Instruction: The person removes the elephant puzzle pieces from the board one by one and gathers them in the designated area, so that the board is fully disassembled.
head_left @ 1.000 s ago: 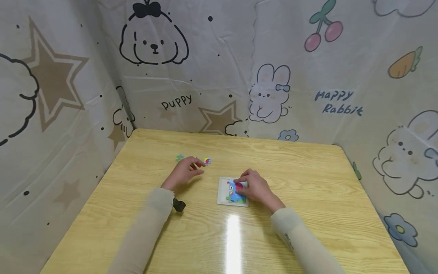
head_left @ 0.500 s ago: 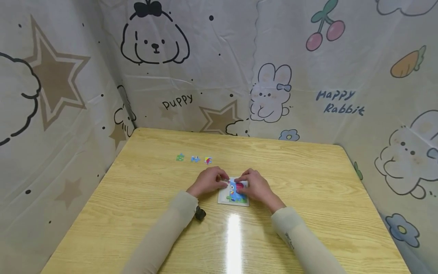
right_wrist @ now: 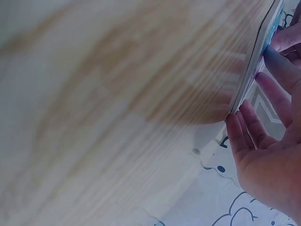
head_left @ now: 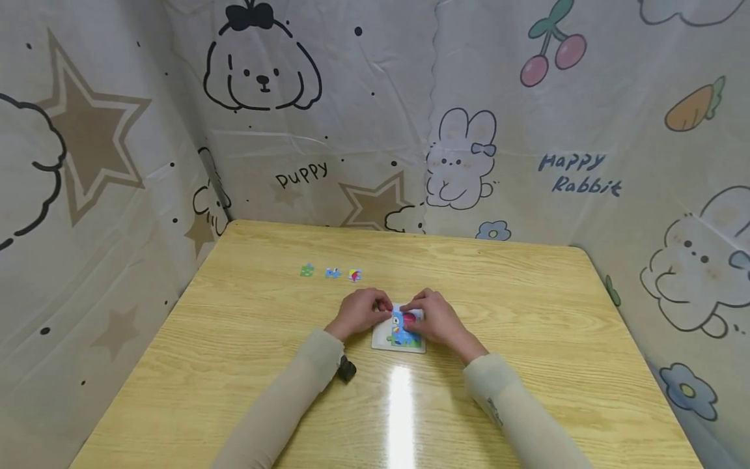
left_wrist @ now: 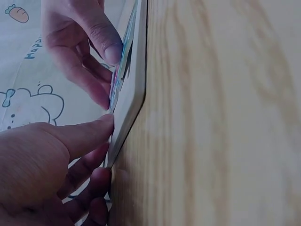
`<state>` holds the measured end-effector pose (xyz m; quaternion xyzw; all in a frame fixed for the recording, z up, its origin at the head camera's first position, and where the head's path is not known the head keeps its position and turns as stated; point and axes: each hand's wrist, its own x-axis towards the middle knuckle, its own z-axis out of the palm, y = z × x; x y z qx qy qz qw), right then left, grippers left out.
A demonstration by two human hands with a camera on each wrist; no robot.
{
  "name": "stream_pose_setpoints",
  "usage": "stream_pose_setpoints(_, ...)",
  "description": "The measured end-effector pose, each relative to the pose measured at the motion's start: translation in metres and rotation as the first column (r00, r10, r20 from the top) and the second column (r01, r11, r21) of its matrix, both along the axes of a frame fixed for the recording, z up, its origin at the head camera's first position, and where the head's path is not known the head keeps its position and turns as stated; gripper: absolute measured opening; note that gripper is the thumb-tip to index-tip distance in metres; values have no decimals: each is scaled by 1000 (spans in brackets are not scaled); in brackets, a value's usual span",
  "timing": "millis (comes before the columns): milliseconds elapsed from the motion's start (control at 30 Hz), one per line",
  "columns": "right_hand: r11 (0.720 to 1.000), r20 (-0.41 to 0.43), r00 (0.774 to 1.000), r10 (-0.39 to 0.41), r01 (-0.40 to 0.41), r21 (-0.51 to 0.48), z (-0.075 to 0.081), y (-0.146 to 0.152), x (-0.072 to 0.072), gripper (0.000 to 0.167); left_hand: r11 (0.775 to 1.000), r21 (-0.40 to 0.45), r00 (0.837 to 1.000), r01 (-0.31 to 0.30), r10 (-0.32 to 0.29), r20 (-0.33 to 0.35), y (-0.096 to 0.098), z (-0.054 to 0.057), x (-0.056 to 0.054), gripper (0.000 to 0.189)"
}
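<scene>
A small white puzzle tray [head_left: 381,342] lies on the table, and its right part carries a blue animal jigsaw puzzle [head_left: 404,337] with a red patch and green along the bottom. At the tray's upper left corner my left hand [head_left: 359,312] pinches a small puzzle piece, mostly hidden by the fingertips. From the other side my right hand [head_left: 438,320] holds the puzzle, thumb and a finger on the printed pieces. In the right wrist view its other fingers [right_wrist: 242,127] are right at the tray edge [right_wrist: 249,70]. The left thumb [left_wrist: 96,132] meets the tray rim in the left wrist view.
Three loose pieces lie in a row behind the tray: a green piece [head_left: 307,270], a blue piece [head_left: 333,273] and a yellow-red piece [head_left: 354,275]. The wooden table [head_left: 527,312] is bordered by a cartoon-printed curtain [head_left: 363,130] at the back and sides.
My left hand has moved right and toward me, from beside the loose pieces to the tray's upper left corner, uncovering the row. The right hand has stayed at the puzzle.
</scene>
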<state>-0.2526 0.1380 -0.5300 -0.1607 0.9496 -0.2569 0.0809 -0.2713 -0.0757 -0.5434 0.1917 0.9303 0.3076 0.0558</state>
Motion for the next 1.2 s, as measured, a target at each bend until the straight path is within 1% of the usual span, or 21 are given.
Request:
stream_pose_setpoints(167,1000,-29,1000,4,-3,22,0,1,0,47,1000,-10,1000,-8,8,0,1,-2,0,4)
stream_pose_setpoints(267,999,-39,999,-22,23,26,0,1,0,52,1000,-8,1000,-10,10,-5,1,-3,0,4)
stream_pose_setpoints(333,999,-32,999,-43,44,27,0,1,0,54,1000,-4,1000,-14,14,0,2,-4,1,4)
stream_pose_setpoints(533,997,14,997,-78,77,23,0,-1,1,54,999,-5,999,-32,32,26,3,-5,3,5)
stream_pose_setpoints(833,997,5,997,-72,72,20,2,1,-1,52,999,23,1000,-23,23,18,2,-4,0,4)
stream_pose_setpoints(967,998,6,998,-65,65,21,2,2,-2,52,999,31,999,-26,26,28,1,-2,0,5)
stream_pose_setpoints(1200,998,5,998,-62,62,27,2,2,-1,53,997,70,999,-33,30,41,0,3,2,6)
